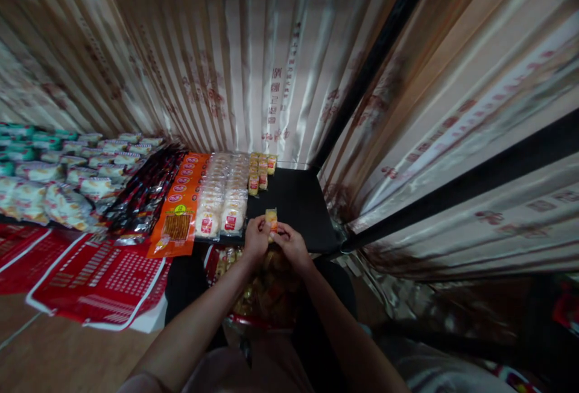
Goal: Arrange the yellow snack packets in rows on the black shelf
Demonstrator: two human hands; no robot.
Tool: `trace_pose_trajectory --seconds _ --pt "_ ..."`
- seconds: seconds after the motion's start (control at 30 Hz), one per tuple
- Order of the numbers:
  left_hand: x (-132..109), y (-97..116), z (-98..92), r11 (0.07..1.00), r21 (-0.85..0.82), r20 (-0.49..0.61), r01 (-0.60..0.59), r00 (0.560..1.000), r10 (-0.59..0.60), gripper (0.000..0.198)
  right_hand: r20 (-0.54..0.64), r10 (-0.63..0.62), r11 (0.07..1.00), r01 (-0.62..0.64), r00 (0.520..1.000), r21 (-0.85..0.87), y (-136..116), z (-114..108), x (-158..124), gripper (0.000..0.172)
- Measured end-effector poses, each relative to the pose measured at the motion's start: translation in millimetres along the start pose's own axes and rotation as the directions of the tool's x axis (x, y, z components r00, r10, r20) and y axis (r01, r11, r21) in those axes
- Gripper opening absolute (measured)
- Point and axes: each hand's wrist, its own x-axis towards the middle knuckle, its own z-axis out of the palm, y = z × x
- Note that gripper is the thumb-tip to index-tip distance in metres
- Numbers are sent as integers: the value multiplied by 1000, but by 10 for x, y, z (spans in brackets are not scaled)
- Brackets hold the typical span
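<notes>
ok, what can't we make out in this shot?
All in the head view:
Lower part of the small packet: covered by fingers of the left hand and right hand; its print is too small.
Bottom of the red container: hidden by shadow and the packets inside.
Green packs: cut off by the left edge.
Red item: dark, cut off by the right edge.
</notes>
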Motion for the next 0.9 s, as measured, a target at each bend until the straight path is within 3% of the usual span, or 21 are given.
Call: trace_pose_trajectory --seconds 0.13,0.37,0.53,0.67,0.9 --pt "151 21 91 1000 17 -18 3 1000 -3 19 -38 -43 996 46 998 79 82 -12 242 32" --pt "335 87 260 997 83 -56 4 998 1 41 -161 -163 982 143 973 -126 109 16 738 19" --pt "452 104 397 987 160 -37 -17 999 23 46 -239 -146 967 87 960 -241 19 70 1111 18" --pt "606 117 411 978 206 -19 -27 999 31 49 -237 -107 938 19 966 -345 -42 153 1313 19" --pt "795 63 355 986 168 -45 -12 999 20 52 -245 -182 907 66 952 -416 -10 267 1460 21"
